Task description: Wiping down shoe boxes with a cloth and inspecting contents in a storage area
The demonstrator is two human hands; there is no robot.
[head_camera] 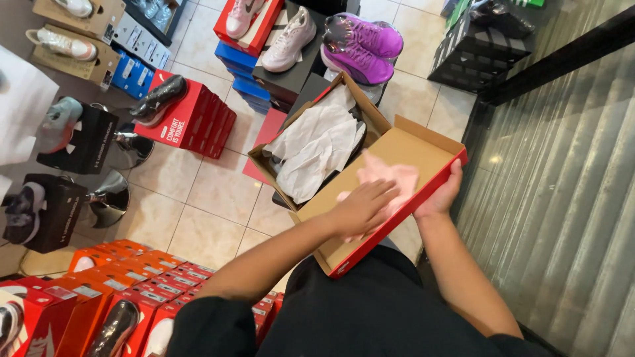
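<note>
The left hand is pressing flat, fingers spread, on a pink cloth inside the open red lid. The right hand is gripping the lid's 3 o'clock edge. White tissue is covering the shoebox at 11 o'clock; wiping looks underway.
</note>
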